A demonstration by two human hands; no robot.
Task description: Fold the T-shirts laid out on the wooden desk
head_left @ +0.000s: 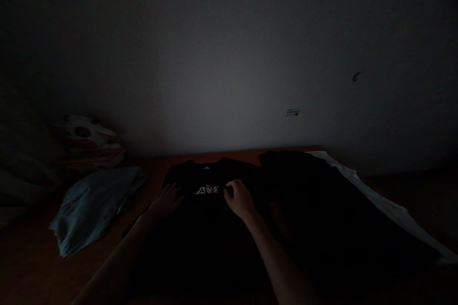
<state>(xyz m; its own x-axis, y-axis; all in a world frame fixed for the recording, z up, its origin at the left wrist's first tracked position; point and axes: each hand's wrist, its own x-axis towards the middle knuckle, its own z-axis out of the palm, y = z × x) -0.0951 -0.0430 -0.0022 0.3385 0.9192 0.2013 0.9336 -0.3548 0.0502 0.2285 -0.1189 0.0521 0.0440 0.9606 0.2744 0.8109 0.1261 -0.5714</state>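
A black T-shirt (pixel 203 243) lies spread out in front of me, its neckline toward the wall. Small pale and pinkish letters (pixel 206 189) run across its chest. My left hand (pixel 166 199) rests flat on the left chest of the shirt, fingers stretched out. On the other side of the print, my right hand (pixel 240 196) is curled, with thumb and forefinger bent toward each other at the cloth in a pinch. The scene is very dark, so the folds under my fingers are hard to make out.
Crumpled blue-grey cloth (pixel 91 207) lies at the left on the reddish-brown surface (pixel 32 248). Behind it sits a white and red bundle (pixel 89 136). More dark clothing (pixel 332 209) lies at the right, over white cloth (pixel 390 205). A grey wall (pixel 222 81) stands behind.
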